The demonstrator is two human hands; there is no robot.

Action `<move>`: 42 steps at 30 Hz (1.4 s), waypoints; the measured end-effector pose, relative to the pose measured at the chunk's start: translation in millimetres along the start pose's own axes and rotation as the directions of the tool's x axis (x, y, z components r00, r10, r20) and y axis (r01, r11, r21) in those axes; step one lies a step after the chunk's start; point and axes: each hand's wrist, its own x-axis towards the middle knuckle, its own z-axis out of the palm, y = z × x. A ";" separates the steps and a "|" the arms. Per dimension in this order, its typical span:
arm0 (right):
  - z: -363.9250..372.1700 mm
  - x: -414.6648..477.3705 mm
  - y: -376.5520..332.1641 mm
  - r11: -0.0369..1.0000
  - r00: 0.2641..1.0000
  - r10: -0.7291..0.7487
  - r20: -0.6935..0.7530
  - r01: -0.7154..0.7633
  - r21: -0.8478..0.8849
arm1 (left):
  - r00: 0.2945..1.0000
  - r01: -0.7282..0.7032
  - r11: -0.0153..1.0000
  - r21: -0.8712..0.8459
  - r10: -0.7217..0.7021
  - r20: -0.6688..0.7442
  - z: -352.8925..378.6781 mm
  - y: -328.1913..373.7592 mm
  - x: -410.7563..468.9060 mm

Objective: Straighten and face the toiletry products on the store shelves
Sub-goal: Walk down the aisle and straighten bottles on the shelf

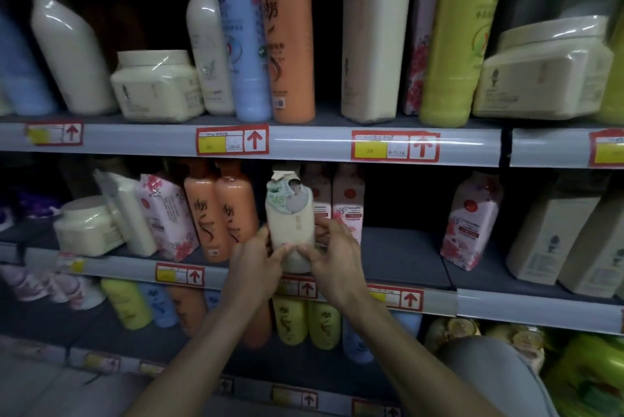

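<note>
We grip a cream bottle point(290, 234) between left hand point(255, 263) and right hand point(332, 259) at the middle shelf point(405, 254) front edge, while leaning bottles alongside suggest most facing remains.

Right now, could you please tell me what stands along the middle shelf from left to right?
Cream jar → white bottle → pink floral bottle → two orange bottles → cream bottle held by the left hand and right hand → leaning pink bottle → beige boxes.

Middle shelf point(405, 258): pump bottle point(289, 214) upright at front edge, left hand point(256, 258) and right hand point(332, 258) flanking it. Two bottles point(219, 210) just left (touching each other); pouches point(332, 200) behind.
</note>
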 end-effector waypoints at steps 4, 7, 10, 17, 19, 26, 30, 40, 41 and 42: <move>15.8 0.0 -6.9 1.000 1.000 -0.008 -0.004 0.008 0.025 | 1.000 0.026 0.998 0.054 -0.025 -0.019 -8.3 -10.8 4.7; 14.3 0.9 -7.4 0.999 1.000 0.008 0.015 -0.009 0.036 | 0.998 0.043 0.997 0.067 -0.040 -0.046 -10.0 -9.5 7.1; 3.6 -2.8 -6.4 1.000 0.999 0.015 0.045 -0.015 -0.002 | 0.990 0.137 0.981 0.140 -0.130 -0.061 -16.7 -1.1 7.0; -65.5 -16.5 12.8 0.981 0.998 0.062 -0.011 -0.063 -0.181 | 0.999 -0.027 0.978 0.205 0.021 0.031 -0.5 28.4 -17.8; -91.1 -20.9 22.4 0.967 0.991 0.116 -0.066 -0.128 -0.220 | 0.990 -0.131 0.987 0.094 0.127 0.054 20.5 37.9 -22.2; -155.4 -48.7 48.2 0.900 0.917 0.340 -0.209 -0.382 -0.212 | 0.952 -0.151 0.950 -0.275 0.215 0.220 110.8 91.8 -25.5; -177.4 -50.3 58.9 0.891 0.854 0.409 -0.323 -0.450 -0.064 | 0.868 0.025 0.899 -0.437 0.197 0.455 152.9 136.9 -20.5; -178.6 -34.0 68.2 0.880 0.839 0.461 -0.287 -0.474 0.028 | 0.901 0.137 0.788 -0.601 0.153 0.406 196.3 159.0 -13.0; -177.7 -32.8 68.0 0.881 0.840 0.460 -0.287 -0.473 0.027 | 0.890 0.157 0.771 -0.618 0.160 0.427 197.9 157.5 -10.2; -177.4 -31.3 67.3 0.879 0.839 0.463 -0.285 -0.477 0.024 | 0.880 0.173 0.762 -0.624 0.165 0.445 197.5 156.6 -8.5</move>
